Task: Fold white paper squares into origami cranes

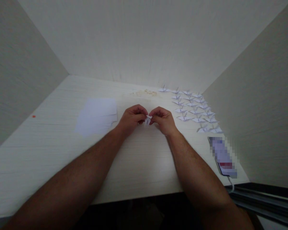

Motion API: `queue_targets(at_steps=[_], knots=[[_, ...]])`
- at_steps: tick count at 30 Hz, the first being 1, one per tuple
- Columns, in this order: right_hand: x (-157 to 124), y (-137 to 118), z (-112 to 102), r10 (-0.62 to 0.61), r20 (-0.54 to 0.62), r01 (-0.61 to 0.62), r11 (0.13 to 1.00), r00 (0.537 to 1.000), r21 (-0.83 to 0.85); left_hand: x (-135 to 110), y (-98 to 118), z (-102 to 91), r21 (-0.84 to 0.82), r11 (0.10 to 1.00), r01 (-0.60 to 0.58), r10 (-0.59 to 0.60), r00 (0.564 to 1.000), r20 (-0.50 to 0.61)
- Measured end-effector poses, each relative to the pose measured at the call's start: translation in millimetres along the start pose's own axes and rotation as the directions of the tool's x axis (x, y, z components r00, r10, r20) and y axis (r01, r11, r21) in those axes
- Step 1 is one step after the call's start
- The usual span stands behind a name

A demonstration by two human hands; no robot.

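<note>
Between my two hands is a small piece of folded white paper [148, 120], pinched from both sides just above the table. My left hand [133, 117] is closed, thumb and forefinger on the paper's left side. Opposite it, my right hand [163, 119] grips the right side with its fingertips. Much of the paper is covered by the fingers, so its exact folded form is hard to make out. Right of my right hand, several folded white paper cranes [184, 117] stand in rows. A stack of white paper sheets [98, 111] lies left of my left hand.
A phone [222, 156] with a blurred screen and a white cable [232, 185] lies by the table's right edge. Pale walls [146, 41] enclose the back and sides. A small red spot [34, 116] marks the white table [139, 172] at left; a brownish stain [150, 92] is near the back.
</note>
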State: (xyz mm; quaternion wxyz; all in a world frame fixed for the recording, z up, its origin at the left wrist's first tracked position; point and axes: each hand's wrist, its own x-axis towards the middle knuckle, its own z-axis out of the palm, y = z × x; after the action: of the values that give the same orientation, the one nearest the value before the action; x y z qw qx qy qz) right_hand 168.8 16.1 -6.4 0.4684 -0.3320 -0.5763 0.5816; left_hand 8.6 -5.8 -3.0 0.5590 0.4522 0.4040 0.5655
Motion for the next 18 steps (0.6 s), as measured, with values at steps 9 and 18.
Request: queue_targets(at_steps=[9, 18], knots=[[-2.7, -4.1, 1.9, 0.055, -0.040, -0.057, 0.998, 0.998, -0.039, -2.0, 1.3, -0.6, 0.079, 0.997, -0.017, 0.017, 1.000, -0.009], [-0.5, -3.5, 3.6, 0.026, -0.082, -0.033, 0.996, 0.996, -0.084, -0.8, -2.9, 0.3, 0.173, 0.985, -0.002, 0.015, 0.997, -0.076]])
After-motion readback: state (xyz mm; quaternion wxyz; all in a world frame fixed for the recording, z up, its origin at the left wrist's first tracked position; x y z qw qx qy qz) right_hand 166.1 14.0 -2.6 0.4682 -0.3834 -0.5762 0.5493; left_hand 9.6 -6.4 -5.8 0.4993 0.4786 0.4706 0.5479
